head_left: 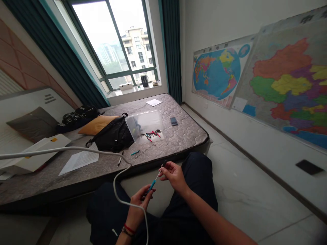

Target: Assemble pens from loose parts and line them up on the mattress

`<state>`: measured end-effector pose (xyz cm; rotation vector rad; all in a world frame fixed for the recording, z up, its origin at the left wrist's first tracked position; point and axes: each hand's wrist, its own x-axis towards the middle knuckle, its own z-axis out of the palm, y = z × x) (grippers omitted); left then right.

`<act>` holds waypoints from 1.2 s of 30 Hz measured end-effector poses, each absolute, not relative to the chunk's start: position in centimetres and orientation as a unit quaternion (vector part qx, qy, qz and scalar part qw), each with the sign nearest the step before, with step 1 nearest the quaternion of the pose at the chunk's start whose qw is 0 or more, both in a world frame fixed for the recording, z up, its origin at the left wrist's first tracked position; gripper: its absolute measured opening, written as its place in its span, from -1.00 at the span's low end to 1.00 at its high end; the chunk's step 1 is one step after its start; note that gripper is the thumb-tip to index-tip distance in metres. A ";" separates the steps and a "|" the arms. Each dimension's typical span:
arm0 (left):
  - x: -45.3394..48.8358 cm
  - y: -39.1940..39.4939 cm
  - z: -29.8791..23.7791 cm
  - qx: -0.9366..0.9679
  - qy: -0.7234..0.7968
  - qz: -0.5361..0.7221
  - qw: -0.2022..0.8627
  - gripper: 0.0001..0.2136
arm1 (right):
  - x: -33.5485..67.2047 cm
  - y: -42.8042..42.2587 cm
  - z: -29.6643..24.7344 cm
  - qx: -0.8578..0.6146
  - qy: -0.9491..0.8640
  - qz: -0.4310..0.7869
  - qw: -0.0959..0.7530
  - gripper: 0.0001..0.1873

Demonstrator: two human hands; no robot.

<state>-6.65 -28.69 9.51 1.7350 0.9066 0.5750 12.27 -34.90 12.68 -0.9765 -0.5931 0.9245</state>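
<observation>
My left hand (140, 200) is closed round the teal barrel of a pen (152, 185), which is tilted up to the right. A thin pale refill (157, 176) runs from the top of the barrel to my right hand (175, 177). The fingers of that hand pinch the refill's upper end, and a black piece (164, 163) shows just above them. Whether the black piece is joined to the refill, I cannot tell. On the mattress edge in front lie another teal pen (135, 153) and a black-and-white pen (120, 159).
A clear plastic box (131, 126) on the mattress (189, 132) holds several pens and pen parts. Around it are a black backpack (112, 136), a dark phone-like slab (174, 121) and printed paper (81, 160). A white cable (116, 190) hangs across my left forearm.
</observation>
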 end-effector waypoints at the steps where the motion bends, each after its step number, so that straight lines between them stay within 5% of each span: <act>1: -6.6 -28.8 9.5 0.720 0.380 0.238 0.530 -0.63 | 12.2 -34.9 12.6 -0.445 -0.269 0.426 0.740 -0.62; 20: -3.1 -20.8 5.7 0.638 0.382 0.266 0.613 -0.57 | 12.5 -26.7 6.6 -0.546 -0.307 0.453 0.634 -0.60; 36: 6.2 -0.2 0.4 0.714 0.350 0.234 0.560 -0.62 | 22.2 -6.1 1.5 -0.529 -0.308 0.493 0.618 -0.60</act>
